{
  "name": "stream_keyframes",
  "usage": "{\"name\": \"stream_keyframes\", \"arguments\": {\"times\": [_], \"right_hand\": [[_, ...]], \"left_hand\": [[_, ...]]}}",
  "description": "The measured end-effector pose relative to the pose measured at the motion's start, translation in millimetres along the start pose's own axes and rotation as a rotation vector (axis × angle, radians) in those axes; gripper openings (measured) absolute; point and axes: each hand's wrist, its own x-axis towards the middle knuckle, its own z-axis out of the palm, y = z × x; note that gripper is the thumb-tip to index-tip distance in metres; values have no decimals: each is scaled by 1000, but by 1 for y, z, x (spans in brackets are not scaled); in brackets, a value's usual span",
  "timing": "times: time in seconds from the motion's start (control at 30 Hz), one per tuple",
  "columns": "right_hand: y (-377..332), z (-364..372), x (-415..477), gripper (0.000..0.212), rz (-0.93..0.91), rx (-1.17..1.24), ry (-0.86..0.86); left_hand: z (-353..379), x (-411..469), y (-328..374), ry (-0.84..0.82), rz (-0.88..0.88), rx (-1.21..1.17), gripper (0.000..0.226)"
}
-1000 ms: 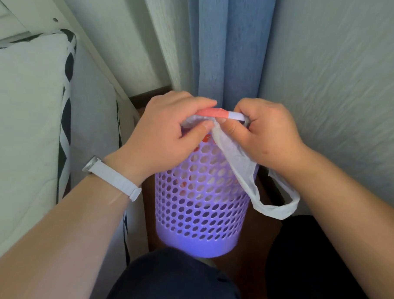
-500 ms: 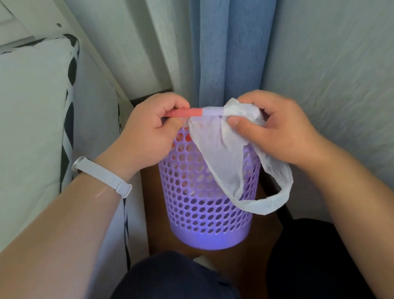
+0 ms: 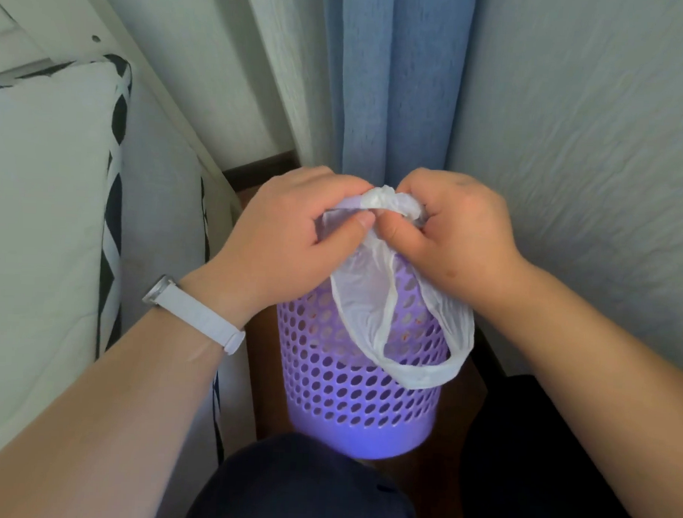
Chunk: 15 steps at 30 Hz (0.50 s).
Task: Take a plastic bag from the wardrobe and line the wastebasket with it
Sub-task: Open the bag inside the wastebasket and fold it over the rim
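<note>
While both hands pinch it, the plastic bag [image 3: 374, 283] hangs over the wastebasket [image 3: 358, 381] rim at six o'clock. The left hand [image 3: 290, 233] grasps the gathered edge from nine o'clock, the right hand [image 3: 454, 232] from three o'clock, equally near; the handle loop droops down the basket's outside.

Bag [image 3: 374, 283] over wastebasket [image 3: 357, 400], before curtain [image 3: 390, 84].

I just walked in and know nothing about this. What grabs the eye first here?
In the middle stands a purple wastebasket full of round holes, on the floor between a white cushion and a blue curtain. Over its rim, the left hand and right hand pinch a thin white plastic bag. One handle loop of the bag dangles down the basket's outside.
</note>
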Motion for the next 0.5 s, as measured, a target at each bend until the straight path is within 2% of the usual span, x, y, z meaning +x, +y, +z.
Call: {"name": "stream_keyframes", "arguments": {"times": [0.23,0.37,0.5], "right_hand": [[7,-6,4,22,16,194,-175],[16,-13,9,33,-124,174,-145],[20,-14,10,28,-56,220,-134]], "left_hand": [[2,-3,-8,-40,-53,-3,13],[-4,-3,-17,0,-99,-13,13],[-9,-5,-19,45,-171,-80,13]]}}
